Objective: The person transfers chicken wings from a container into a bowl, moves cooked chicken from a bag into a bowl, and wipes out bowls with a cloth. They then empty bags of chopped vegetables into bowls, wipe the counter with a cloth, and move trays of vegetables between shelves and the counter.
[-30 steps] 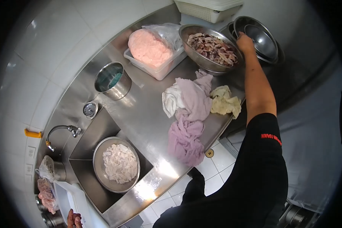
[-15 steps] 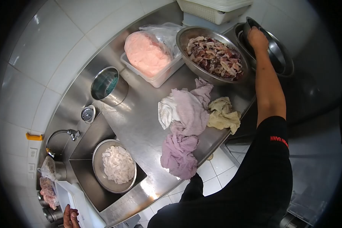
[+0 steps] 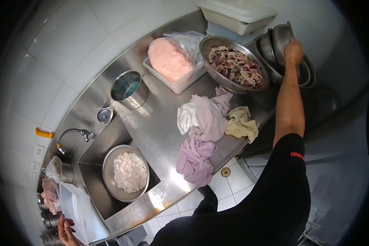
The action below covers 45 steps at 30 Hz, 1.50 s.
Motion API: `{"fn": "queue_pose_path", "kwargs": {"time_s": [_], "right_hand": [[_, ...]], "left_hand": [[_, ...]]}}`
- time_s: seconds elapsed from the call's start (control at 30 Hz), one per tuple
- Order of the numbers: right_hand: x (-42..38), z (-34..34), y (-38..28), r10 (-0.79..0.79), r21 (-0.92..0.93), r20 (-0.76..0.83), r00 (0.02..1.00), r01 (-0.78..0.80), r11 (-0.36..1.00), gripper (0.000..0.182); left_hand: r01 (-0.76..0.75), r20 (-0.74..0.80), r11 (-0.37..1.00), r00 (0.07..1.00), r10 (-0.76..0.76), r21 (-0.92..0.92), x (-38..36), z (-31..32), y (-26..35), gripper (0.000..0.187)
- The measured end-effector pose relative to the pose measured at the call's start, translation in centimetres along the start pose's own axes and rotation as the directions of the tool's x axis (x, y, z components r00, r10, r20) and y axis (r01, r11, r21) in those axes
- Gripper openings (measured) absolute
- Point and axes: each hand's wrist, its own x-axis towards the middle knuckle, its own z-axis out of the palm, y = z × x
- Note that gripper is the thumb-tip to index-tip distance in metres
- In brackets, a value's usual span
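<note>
1. Head view: a tiled wall point(image 3: 69, 33) backs the stainless-steel bench point(image 3: 156, 131); at its upper-right end, a perforated metal colander point(image 3: 281, 37) tilts up among nested metal bowls point(image 3: 267, 47), beside a steel basin point(image 3: 204, 52) of mottled meat strips.
2. The right hand point(image 3: 293, 53)'s grip is clamped on the colander's rim; the left hand point(image 3: 66, 232)'s fingers are parted near a white plastic tub point(image 3: 84, 211), contact unclear.
3. The colander should be light, stiff and hardly fragile, though slippery if wet; its rim suits holding.
4. Half a second ago the right hand reached farther into the stack; now the perforated wall shows.
</note>
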Motion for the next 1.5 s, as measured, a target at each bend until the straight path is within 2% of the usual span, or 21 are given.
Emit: {"fn": "queue_pose_path", "kwargs": {"time_s": [0.27,0.33,0.43,0.5,0.53,0.57,0.63,0.67,0.7,0.77,0.8,0.87,0.9,0.93,1.1,1.2,1.27,1.33,1.4,1.43,1.5], "right_hand": [[1.4,-1.5,-0.6,0.104,0.317,-0.288,0.952,-0.007,0.948,0.034],[1.7,-2.6,-3.0,0.275,0.583,-0.302,0.913,-0.052,0.811,0.040],[3.4,-1.8,-4.7,0.288,0.672,-0.346,0.893,0.022,0.740,0.047],[3.4,-3.6,-6.5,0.117,0.563,-0.173,0.978,0.000,0.827,0.040],[4.0,-3.2,-6.7,-0.108,0.209,-0.188,0.976,0.147,0.967,0.033],[4.6,-2.7,-6.7,-0.328,-0.170,-0.193,0.925,0.298,0.939,0.033],[0.6,-5.8,-9.3,-0.589,0.039,-0.327,0.739,0.633,0.773,0.033],[-6.5,-14.6,-16.2,-0.176,0.580,0.089,0.980,0.092,0.810,0.039],[-9.0,-15.7,-17.3,-0.565,0.892,0.137,0.813,0.147,0.428,0.042],[-15.9,-17.6,-21.5,-0.766,0.951,0.242,0.595,0.010,0.309,0.045],[-20.0,-20.5,-23.6,-0.888,0.909,0.180,0.424,0.275,0.315,0.037],[-28.0,-24.2,-28.1,-0.998,0.917,-0.056,0.028,0.396,-0.040,0.037],[-32.9,-27.3,-30.1,-0.985,0.941,-0.156,-0.071,0.293,-0.171,0.036],[-37.4,-32.5,-31.8,-0.971,0.888,-0.172,-0.164,0.402,-0.225,0.030],[-57.8,-50.6,-35.9,-0.623,0.694,-0.639,-0.452,0.011,-0.720,0.023],[-68.3,-58.9,-36.8,-0.417,0.528,-0.698,-0.582,-0.026,-0.849,0.026],[-72.6,-63.5,-37.0,-0.406,0.447,-0.814,-0.416,-0.002,-0.895,0.041],[-77.5,-66.1,-38.2,-0.555,0.579,-0.804,-0.211,-0.074,-0.812,0.059],[-83.4,-66.8,-40.1,-0.821,0.794,-0.568,-0.050,-0.297,-0.531,0.079],[-85.0,-68.0,-41.0,-0.912,0.868,-0.328,-0.244,-0.458,-0.190,0.078],[-88.2,-70.3,-42.9,-0.740,0.681,0.087,-0.667,-0.502,0.533,0.078]], "left_hand": [[-0.082,-0.042,0.996,0.996,0.083,0.044,-0.6,0.3,2.4,0.041],[-0.117,0.023,0.991,0.993,0.116,0.071,-0.4,0.5,2.5,0.042],[-0.167,0.042,0.986,0.985,0.168,-0.010,0.1,1.3,0.6,0.040],[-0.058,0.045,0.997,0.997,0.060,-0.045,-0.8,0.5,-0.9,0.040],[-0.063,-0.015,0.995,0.998,0.062,-0.075,-1.3,0.6,-1.4,0.040],[-0.056,-0.049,0.995,0.997,0.052,-0.087,-1.9,0.3,-1.7,0.039],[-0.024,-0.132,0.984,0.991,0.001,-0.177,-3.0,0.2,-1.1,0.036],[0.046,-0.106,0.967,0.992,-0.075,-0.252,-3.5,0.0,-1.9,0.035],[0.051,-0.129,0.955,0.987,-0.092,-0.292,-4.3,0.2,-2.0,0.035],[0.076,-0.049,0.929,0.994,-0.100,-0.362,-5.8,-0.1,-1.3,0.040],[0.038,-0.013,0.909,0.999,-0.048,-0.416,-6.5,-0.1,-2.5,0.042],[0.047,-0.010,0.793,0.998,-0.067,-0.607,-8.4,0.1,-5.1,0.050],[0.060,-0.001,0.743,0.997,-0.081,-0.667,-9.6,-0.2,-6.6,0.061],[0.051,-0.057,0.700,0.990,-0.129,-0.712,-10.8,-0.5,-8.2,0.071],[0.054,0.004,0.125,0.930,-0.369,-0.991,-19.9,-6.1,-19.5,0.106],[-0.023,-0.063,0.072,0.779,-0.624,-0.997,-25.6,-10.7,-26.9,0.058],[-0.066,-0.074,0.042,0.629,-0.774,-0.997,-29.1,-13.5,-30.9,0.046],[-0.100,-0.100,0.052,0.562,-0.821,-0.994,-31.8,-15.8,-34.6,0.043],[-0.160,-0.121,0.036,0.565,-0.816,-0.986,-33.5,-17.7,-38.0,0.042],[-0.176,-0.106,0.008,0.551,-0.828,-0.984,-33.6,-18.4,-39.3,0.043],[-0.165,-0.112,0.022,0.566,-0.817,-0.986,-32.8,-19.6,-41.7,0.045]]}}
